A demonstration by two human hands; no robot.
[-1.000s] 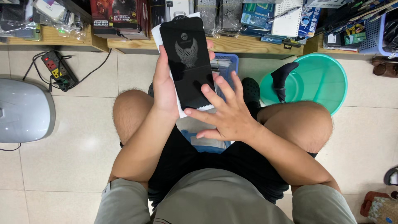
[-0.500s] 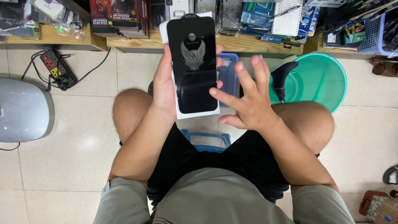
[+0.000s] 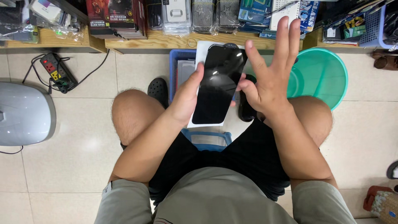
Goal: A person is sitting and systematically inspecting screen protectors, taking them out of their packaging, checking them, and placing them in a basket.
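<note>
My left hand (image 3: 186, 97) grips a glossy black flat panel (image 3: 219, 83), phone-shaped, lying on a white backing card (image 3: 203, 52). The thumb rests on the panel's left edge. My right hand (image 3: 269, 79) is at the panel's right edge. Its thumb touches that edge while the other fingers are spread and raised upward. Both are held above my knees, over a blue plastic basket (image 3: 177, 66) on the floor.
A teal plastic basin (image 3: 327, 74) stands at the right. A wooden shelf (image 3: 166, 41) carries several packaged goods along the top. A power strip (image 3: 53, 71) and a grey rounded appliance (image 3: 23, 114) are at the left. Black clogs (image 3: 158, 89) cover my feet.
The panel has tilted to the right and sits lower in view. My right hand lifted off its face and moved to its right edge, fingers raised.
</note>
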